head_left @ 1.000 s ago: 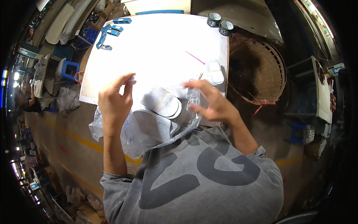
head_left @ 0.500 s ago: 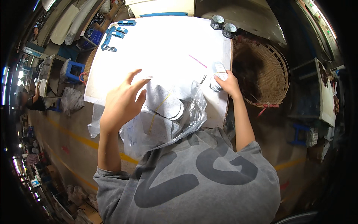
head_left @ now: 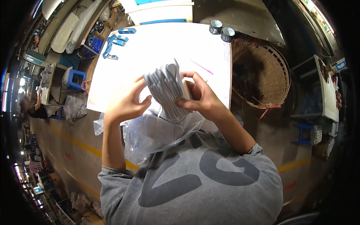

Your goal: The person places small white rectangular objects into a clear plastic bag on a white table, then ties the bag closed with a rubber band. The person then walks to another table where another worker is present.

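Observation:
Upright above the table's near edge is a thick bundle of thin, light grey insole-shaped pieces (head_left: 165, 88), with a narrow yellowish band round it. My right hand (head_left: 202, 96) grips its right side, thumb on the near face by the band and fingers behind. At its left side my left hand (head_left: 127, 101) is open, thumb and fingers apart; its fingertips reach the bundle's edge and are partly hidden there. Below lies a clear plastic bag (head_left: 137, 140) with more banded grey pieces (head_left: 159, 127), partly covered by the held bundle.
The white table (head_left: 112, 80) carries blue tool-like blocks (head_left: 116, 41) at far left and two dark tape rolls (head_left: 221, 30) at far right. A pink mark (head_left: 201, 67) crosses its surface. A wicker basket (head_left: 275, 78) with dark contents stands right; a blue stool (head_left: 77, 79) stands left.
My right hand has carried the banded bundle from the table's right side to the middle, turning it on edge. My left hand now meets the bundle's left side.

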Action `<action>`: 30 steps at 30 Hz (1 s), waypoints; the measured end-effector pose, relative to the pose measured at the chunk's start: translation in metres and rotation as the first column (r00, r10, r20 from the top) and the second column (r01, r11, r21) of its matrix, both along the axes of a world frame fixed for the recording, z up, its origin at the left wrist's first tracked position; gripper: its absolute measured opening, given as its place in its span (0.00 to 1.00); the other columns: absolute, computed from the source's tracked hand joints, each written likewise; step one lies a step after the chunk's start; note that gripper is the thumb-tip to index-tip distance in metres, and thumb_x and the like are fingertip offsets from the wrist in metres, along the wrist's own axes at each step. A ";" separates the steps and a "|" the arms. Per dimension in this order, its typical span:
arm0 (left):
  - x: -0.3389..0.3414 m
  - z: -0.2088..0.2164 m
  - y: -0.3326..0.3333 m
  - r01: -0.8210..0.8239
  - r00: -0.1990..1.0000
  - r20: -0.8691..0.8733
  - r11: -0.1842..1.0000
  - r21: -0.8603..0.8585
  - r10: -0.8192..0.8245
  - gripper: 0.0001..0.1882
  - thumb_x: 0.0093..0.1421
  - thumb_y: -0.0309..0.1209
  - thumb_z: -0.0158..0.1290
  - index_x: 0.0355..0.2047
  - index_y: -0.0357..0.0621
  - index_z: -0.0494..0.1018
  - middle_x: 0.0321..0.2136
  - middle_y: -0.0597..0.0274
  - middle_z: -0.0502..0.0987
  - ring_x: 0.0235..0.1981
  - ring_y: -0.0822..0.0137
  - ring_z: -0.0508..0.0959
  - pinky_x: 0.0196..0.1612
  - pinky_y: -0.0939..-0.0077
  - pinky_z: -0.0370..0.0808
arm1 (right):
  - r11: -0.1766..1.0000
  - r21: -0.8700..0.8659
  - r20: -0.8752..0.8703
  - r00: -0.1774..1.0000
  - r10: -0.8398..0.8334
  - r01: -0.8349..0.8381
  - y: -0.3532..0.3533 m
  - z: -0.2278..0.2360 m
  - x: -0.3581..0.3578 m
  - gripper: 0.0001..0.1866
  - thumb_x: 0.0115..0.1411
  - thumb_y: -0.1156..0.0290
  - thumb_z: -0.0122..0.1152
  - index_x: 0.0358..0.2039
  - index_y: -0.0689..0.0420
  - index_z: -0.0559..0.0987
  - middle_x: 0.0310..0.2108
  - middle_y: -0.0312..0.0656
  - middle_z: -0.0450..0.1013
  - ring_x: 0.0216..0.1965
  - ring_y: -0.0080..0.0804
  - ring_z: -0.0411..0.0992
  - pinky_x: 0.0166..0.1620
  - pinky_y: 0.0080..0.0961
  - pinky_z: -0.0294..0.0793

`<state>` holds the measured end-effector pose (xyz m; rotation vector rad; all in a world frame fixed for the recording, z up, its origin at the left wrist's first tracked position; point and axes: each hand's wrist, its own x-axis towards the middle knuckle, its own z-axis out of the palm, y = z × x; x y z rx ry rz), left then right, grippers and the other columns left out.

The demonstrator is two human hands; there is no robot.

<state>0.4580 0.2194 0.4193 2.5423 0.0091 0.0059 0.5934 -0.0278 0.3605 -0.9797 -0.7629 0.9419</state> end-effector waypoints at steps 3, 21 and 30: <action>-0.004 -0.002 -0.001 0.084 0.996 0.045 0.977 -0.198 -0.077 0.50 0.58 0.46 0.73 0.74 0.41 0.63 0.71 0.44 0.66 0.74 0.49 0.65 0.72 0.55 0.66 | 0.971 0.122 -0.207 0.962 -0.177 0.205 0.025 -0.007 -0.007 0.45 0.68 0.72 0.70 0.71 0.62 0.47 0.64 0.55 0.65 0.67 0.39 0.68 0.70 0.40 0.68; 0.021 -0.003 0.014 -0.084 0.984 -0.179 0.897 -0.434 0.006 0.53 0.52 0.59 0.66 0.67 0.29 0.68 0.60 0.41 0.75 0.61 0.55 0.76 0.64 0.60 0.72 | 0.978 -0.155 0.567 0.823 -0.026 0.137 -0.030 0.011 0.017 0.48 0.60 0.72 0.78 0.74 0.64 0.58 0.60 0.51 0.72 0.63 0.35 0.72 0.67 0.35 0.72; 0.050 -0.016 0.006 -0.354 0.873 -0.436 0.899 -0.258 0.219 0.38 0.75 0.60 0.46 0.70 0.41 0.70 0.68 0.44 0.71 0.70 0.52 0.70 0.72 0.63 0.65 | 0.975 -0.202 -0.206 0.970 -0.129 0.087 -0.004 -0.024 0.004 0.26 0.78 0.53 0.54 0.58 0.66 0.75 0.44 0.44 0.80 0.45 0.30 0.79 0.49 0.27 0.77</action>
